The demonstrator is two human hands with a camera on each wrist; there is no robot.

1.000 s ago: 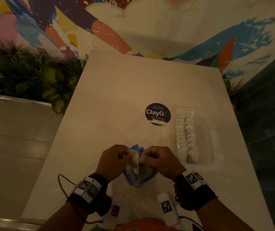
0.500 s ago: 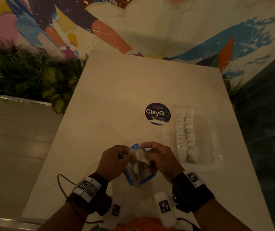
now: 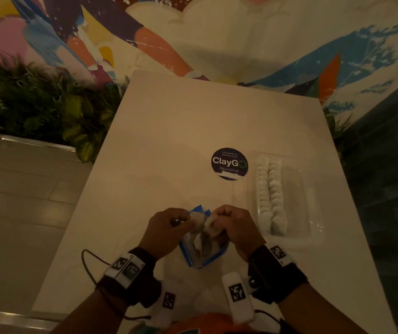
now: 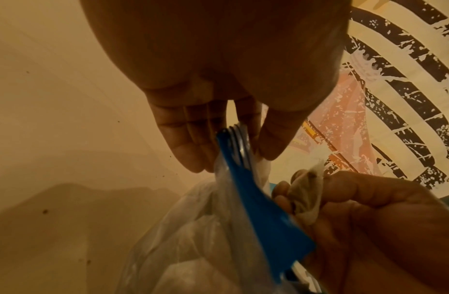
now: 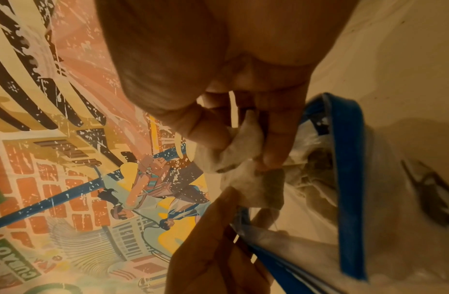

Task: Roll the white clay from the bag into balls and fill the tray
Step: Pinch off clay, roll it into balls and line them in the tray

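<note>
Pinched between the thumb and curled fingers of the right hand, a lump of white clay sits at the mouth of the blue-edged bag low in the frame's centre, whose rim the left hand pinches, while the clear tray with two rows of clay balls lies to the right on the table.

Left hand pinching the bag's blue rim.
Its fingers and thumb are closing on the top of the clear bag above the pale counter, while the right hand is gripping a ragged lump of white clay, seemingly just outside the bag's mouth.
</note>
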